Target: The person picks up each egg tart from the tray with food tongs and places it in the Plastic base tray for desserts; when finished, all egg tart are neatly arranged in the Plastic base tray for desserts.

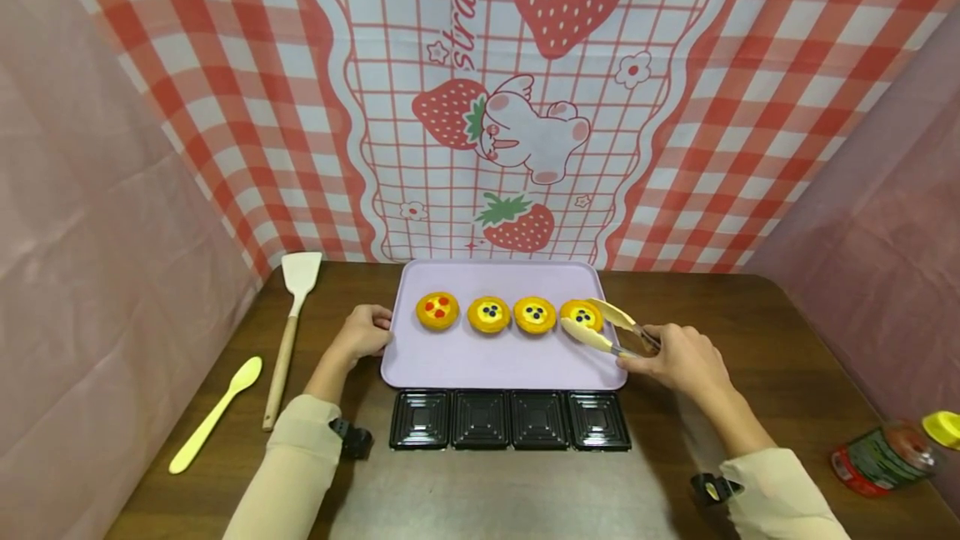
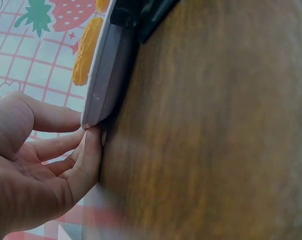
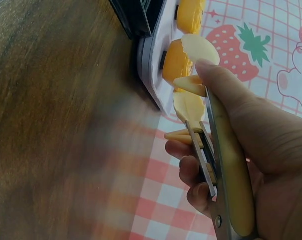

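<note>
On a pale lilac tray [image 1: 501, 367] stand several egg tarts in a row. The leftmost tart [image 1: 437, 311] has red toppings; the rightmost tart [image 1: 581, 315] has dark blue dots. My left hand [image 1: 366, 330] pinches the tray's left rim between thumb and fingers, as the left wrist view shows. My right hand [image 1: 681, 361] holds a pair of tongs [image 3: 229, 170] with cream tips and metal arms. The tong tips lie spread on either side of the rightmost tart; whether they touch it I cannot tell.
Several black square containers [image 1: 480, 421] line up along the tray's front edge. A white spatula [image 1: 282, 357] and a yellow spoon [image 1: 217, 415] lie at the left. A bottle with a yellow cap [image 1: 888, 457] is at the right edge. A checked cloth [image 1: 495, 232] hangs behind.
</note>
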A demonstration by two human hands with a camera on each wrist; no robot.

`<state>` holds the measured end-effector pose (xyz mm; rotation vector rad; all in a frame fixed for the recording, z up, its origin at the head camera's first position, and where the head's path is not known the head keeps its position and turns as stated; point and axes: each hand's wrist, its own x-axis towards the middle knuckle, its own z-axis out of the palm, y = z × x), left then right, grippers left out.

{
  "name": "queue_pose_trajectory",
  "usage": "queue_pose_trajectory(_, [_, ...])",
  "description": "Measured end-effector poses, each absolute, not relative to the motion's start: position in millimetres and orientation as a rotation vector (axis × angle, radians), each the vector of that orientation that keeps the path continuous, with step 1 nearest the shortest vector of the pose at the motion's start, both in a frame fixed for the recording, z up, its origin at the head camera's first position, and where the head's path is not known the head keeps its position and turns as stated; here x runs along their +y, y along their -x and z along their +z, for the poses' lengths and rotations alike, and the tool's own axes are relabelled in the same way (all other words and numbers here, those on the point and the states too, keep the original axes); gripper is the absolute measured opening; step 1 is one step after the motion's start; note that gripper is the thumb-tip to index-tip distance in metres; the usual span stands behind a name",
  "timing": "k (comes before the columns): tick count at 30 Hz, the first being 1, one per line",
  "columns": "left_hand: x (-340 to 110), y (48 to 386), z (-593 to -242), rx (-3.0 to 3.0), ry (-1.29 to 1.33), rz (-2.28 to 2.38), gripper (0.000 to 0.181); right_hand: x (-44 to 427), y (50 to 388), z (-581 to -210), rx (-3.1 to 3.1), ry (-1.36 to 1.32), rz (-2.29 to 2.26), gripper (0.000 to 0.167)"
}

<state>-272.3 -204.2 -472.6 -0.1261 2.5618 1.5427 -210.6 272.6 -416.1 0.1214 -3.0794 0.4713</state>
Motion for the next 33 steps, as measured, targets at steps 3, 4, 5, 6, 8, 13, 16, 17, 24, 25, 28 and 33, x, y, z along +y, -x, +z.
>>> queue_pose_trajectory(3, [-204.8, 272.4, -472.7, 2.549, 0.121, 1.558, 0.04, 272.4, 209.9, -415.5, -3.088, -0.117, 0.471, 0.072])
queue_pose_trajectory(4, [-205.0, 272.4, -472.6, 2.545, 0.117, 1.561, 0.04, 272.4, 209.1, -415.3, -3.091, -0.115, 0.471, 0.074])
queue_pose_trajectory(5, [-205.0, 272.4, -472.3, 2.54, 0.114, 1.564, 0.04, 272.6, 208.1, -415.1, -3.09, -0.114, 0.47, 0.075])
queue_pose_trajectory(6, [-205.2, 272.4, -472.0, 2.535, 0.111, 1.567, 0.04, 272.8, 206.9, -414.8, -3.088, -0.114, 0.471, 0.076])
queue_pose_trajectory(8, [-205.2, 272.5, -471.6, 2.531, 0.109, 1.568, 0.04, 273.4, 203.8, -413.9, -3.076, -0.118, 0.476, 0.074])
queue_pose_trajectory(13, [-204.8, 272.4, -471.3, 2.533, 0.094, 1.557, 0.04, 275.7, 194.2, -408.2, -3.033, -0.133, 0.499, 0.053])
queue_pose_trajectory(16, [-204.5, 272.3, -471.1, 2.53, 0.099, 1.552, 0.04, 277.6, 186.9, -403.1, -3.01, -0.149, 0.524, 0.056])
queue_pose_trajectory(17, [-204.5, 272.3, -470.9, 2.53, 0.098, 1.551, 0.039, 278.3, 184.1, -401.5, -3.002, -0.154, 0.528, 0.06])
queue_pose_trajectory(24, [-205.2, 271.9, -469.8, 2.532, 0.102, 1.552, 0.04, 285.4, 159.8, -392.1, -2.951, -0.233, 0.552, 0.073])
queue_pose_trajectory(25, [-205.2, 271.7, -469.9, 2.531, 0.104, 1.553, 0.04, 286.7, 155.7, -390.9, -2.944, -0.244, 0.552, 0.072])
queue_pose_trajectory(28, [-204.8, 271.5, -470.5, 2.53, 0.114, 1.545, 0.041, 290.9, 142.9, -386.9, -2.936, -0.263, 0.542, 0.071])
queue_pose_trajectory(33, [-204.5, 272.4, -469.9, 2.536, 0.121, 1.534, 0.041, 296.5, 121.9, -383.2, -2.945, -0.278, 0.499, 0.077])
